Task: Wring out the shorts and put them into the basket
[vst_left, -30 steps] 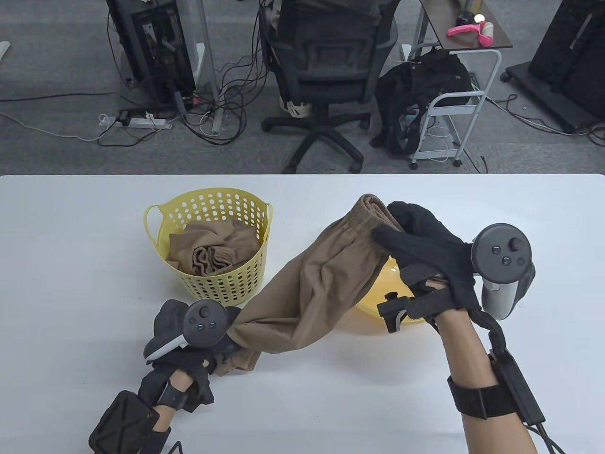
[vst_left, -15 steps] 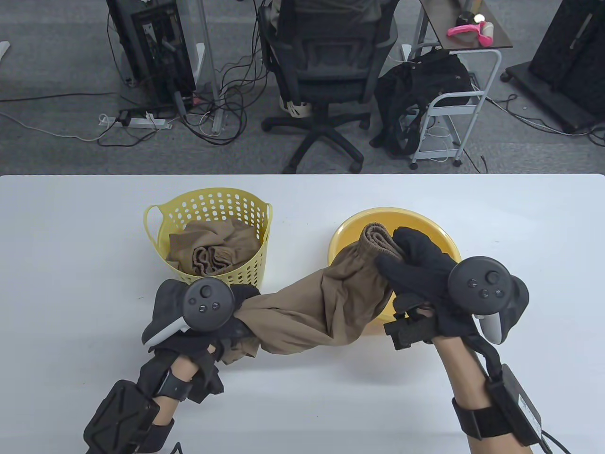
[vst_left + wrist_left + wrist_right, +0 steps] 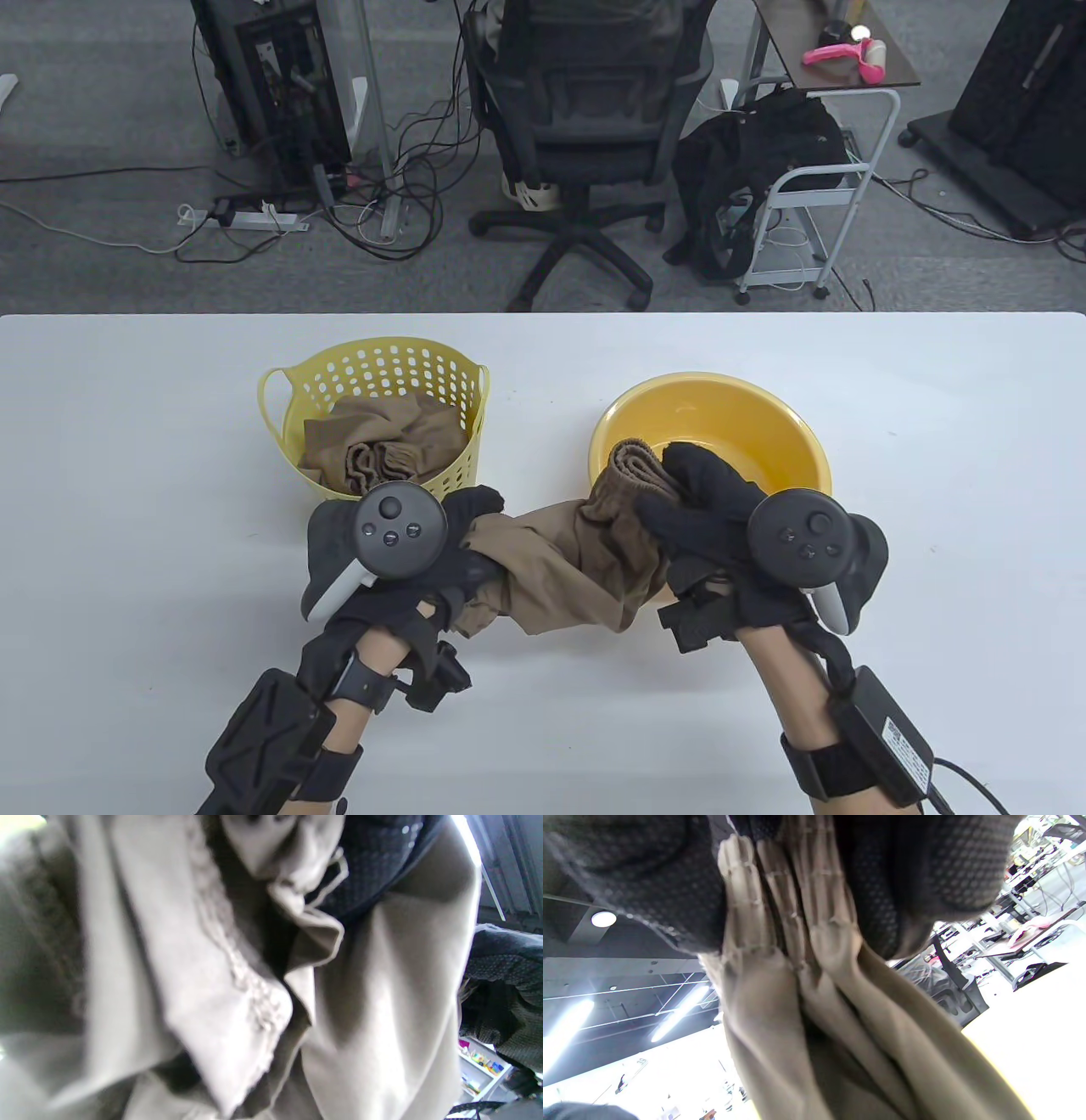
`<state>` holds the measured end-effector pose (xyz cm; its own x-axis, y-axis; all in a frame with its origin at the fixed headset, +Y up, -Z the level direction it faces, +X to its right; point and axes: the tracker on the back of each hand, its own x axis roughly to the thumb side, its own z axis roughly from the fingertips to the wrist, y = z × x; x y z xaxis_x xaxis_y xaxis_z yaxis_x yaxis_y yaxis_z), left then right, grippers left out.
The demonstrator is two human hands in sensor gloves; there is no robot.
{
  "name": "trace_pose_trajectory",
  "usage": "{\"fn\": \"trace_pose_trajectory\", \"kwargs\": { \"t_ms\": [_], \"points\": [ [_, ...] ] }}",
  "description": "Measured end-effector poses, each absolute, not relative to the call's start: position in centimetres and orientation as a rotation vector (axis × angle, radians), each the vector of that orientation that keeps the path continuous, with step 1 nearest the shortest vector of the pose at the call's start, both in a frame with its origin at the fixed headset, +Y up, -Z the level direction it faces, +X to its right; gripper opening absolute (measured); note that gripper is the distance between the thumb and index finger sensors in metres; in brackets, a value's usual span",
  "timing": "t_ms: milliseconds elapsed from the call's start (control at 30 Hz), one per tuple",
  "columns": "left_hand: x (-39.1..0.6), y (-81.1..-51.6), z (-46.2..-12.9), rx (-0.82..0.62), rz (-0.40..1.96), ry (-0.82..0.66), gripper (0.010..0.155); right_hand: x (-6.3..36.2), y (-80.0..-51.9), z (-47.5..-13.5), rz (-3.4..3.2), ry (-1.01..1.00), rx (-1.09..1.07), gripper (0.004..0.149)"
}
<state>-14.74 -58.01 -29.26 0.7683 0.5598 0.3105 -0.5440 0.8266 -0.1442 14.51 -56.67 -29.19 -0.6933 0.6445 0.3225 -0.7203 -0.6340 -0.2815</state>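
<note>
Brown shorts (image 3: 568,560) hang bunched between my two hands just in front of the yellow bowl (image 3: 764,424). My right hand (image 3: 691,518) grips the folded waistband end, which sticks up over the bowl's near rim. My left hand (image 3: 462,564) holds the leg end, close in front of the yellow perforated basket (image 3: 373,373). Another brown garment (image 3: 382,450) lies inside the basket. The left wrist view is filled with the shorts' fabric (image 3: 237,984); the right wrist view shows the ribbed waistband (image 3: 793,925) squeezed under the glove.
The white table (image 3: 933,509) spreads to both sides of the hands. Beyond its far edge stand an office chair (image 3: 585,153), a computer tower with cables (image 3: 280,93), a black bag (image 3: 755,170) and a small cart (image 3: 831,187).
Both hands have come together: the right hand dropped from above the bowl toward me and left, the left hand moved right and away. The shorts went from stretched out to bunched up.
</note>
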Motion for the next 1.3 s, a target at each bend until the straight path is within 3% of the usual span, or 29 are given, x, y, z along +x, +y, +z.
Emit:
{"fn": "trace_pose_trajectory", "kwargs": {
  "t_ms": [467,867,1067,1300],
  "points": [
    [-13.9,-59.9,-29.4,-0.019,0.768,-0.291,0.053,11.6,-57.4,-29.1,2.274,-0.435,0.299,0.063],
    [-14.1,-61.5,-29.5,-0.064,1.017,-0.324,0.06,9.0,-58.3,-29.3,2.231,-0.392,0.311,0.062],
    [-14.1,-62.6,-29.4,-0.124,1.225,-0.445,0.069,8.5,-58.8,-29.5,2.167,-0.363,0.286,0.062],
    [-13.8,-62.7,-29.2,-0.124,1.247,-0.584,0.098,8.1,-59.1,-29.7,2.082,-0.264,0.299,0.062]
  ]
}}
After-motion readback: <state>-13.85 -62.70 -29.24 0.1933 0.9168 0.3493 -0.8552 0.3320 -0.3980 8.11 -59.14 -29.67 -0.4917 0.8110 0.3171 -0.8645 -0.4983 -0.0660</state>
